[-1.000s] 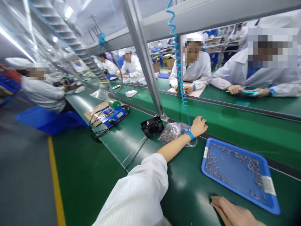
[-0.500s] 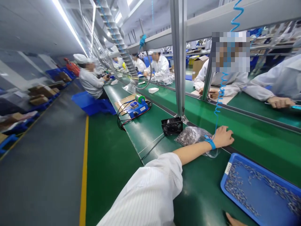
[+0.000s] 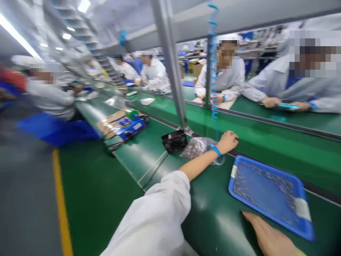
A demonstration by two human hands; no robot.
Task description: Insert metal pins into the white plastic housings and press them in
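My left hand [image 3: 227,141] rests on the green bench past a clear plastic bag of small metal parts [image 3: 195,147], fingers loosely curved down and holding nothing. A blue wrist strap [image 3: 215,150] on that arm runs up into a coiled blue cord [image 3: 213,71]. My right hand [image 3: 268,235] lies flat on the bench at the bottom edge, fingers stretched, just in front of a blue tray [image 3: 269,213] strewn with small metal parts. The picture is smeared by motion.
A small black fan [image 3: 174,140] sits left of the bag, beside a slanted metal post [image 3: 170,71]. Further left lies a blue device with wires [image 3: 131,128]. People in white coats sit across the green conveyor [image 3: 266,142]. A yellow floor line [image 3: 60,199] runs on the left.
The view has swung back to the right, so the tray and my right hand show more fully. My left hand stays by the bag, and my right hand stays flat on the bench.
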